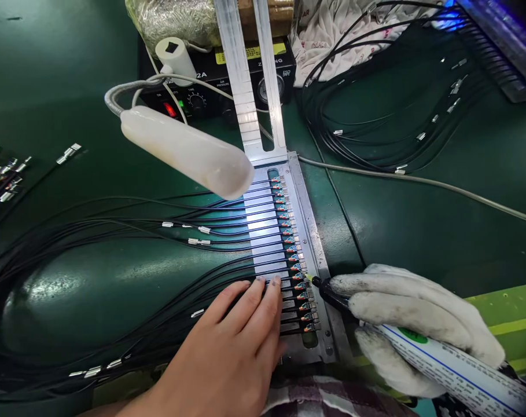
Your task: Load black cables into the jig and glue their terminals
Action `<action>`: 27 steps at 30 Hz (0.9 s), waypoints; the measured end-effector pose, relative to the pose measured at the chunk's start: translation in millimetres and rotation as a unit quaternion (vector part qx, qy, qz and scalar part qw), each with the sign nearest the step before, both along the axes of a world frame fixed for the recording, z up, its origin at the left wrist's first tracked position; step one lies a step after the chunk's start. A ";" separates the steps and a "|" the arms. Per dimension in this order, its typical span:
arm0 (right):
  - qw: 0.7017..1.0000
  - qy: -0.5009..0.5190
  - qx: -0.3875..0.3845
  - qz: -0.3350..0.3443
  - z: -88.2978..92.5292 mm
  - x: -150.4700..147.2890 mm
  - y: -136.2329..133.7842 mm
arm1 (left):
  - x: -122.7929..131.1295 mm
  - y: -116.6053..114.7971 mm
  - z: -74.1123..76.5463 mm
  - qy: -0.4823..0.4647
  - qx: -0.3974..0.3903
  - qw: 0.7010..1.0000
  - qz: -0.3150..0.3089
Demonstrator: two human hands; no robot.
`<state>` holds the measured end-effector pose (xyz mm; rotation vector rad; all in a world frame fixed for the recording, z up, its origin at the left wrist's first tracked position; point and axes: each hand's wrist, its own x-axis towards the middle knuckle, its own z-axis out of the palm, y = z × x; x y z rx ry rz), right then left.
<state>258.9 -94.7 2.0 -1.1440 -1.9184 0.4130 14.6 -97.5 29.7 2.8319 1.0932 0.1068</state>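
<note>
Under the left hand's (241, 341) straight fingers (269, 310) lie cables (158, 333); press lightly. Right hand (423, 307) grips the tube (453, 368), so keep its tip (309, 278) steady.

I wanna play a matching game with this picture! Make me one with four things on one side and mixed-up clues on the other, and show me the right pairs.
Things:
1. left hand
2. right hand
3. lamp
4. control box

Clues:
A. has a red switch
B. bare
C. white, on a bent, silvery neck
D. in a whitish glove, holding a white tube

Right pairs: 1-B, 2-D, 3-C, 4-A
</note>
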 end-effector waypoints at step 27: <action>0.999 0.003 -0.001 0.033 1.6 5.2 6.3 | -2.4 -0.1 0.4 0.006 -0.006 1.000 -0.013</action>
